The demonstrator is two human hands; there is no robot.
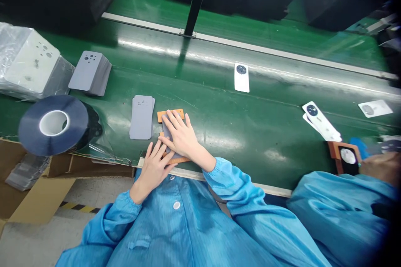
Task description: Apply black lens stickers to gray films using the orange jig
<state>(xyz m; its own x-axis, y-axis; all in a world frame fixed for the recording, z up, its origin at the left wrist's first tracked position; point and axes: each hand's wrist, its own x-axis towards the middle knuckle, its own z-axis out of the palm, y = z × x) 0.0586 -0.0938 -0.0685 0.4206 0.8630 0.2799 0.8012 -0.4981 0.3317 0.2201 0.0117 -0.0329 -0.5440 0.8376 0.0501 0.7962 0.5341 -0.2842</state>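
Observation:
An orange-brown jig (171, 115) lies at the near edge of the green conveyor belt (225, 125), with a grey sheet (166, 132) on it. My right hand (181, 135) lies flat on that sheet, fingers stretched out and pointing away. My left hand (155, 166) rests at the jig's near left corner, its fingers extended and touching the sheet's edge under the right hand. A small stack of grey sheets (142, 116) lies just left of the jig.
A dark tape roll (54, 124) and a taller grey stack (90, 72) sit at the left, beside wrapped sheets (29, 64). White parts (242, 77) lie farther along the belt. A co-worker in a blue sleeve (344, 204) works at the right, next to another jig (346, 156).

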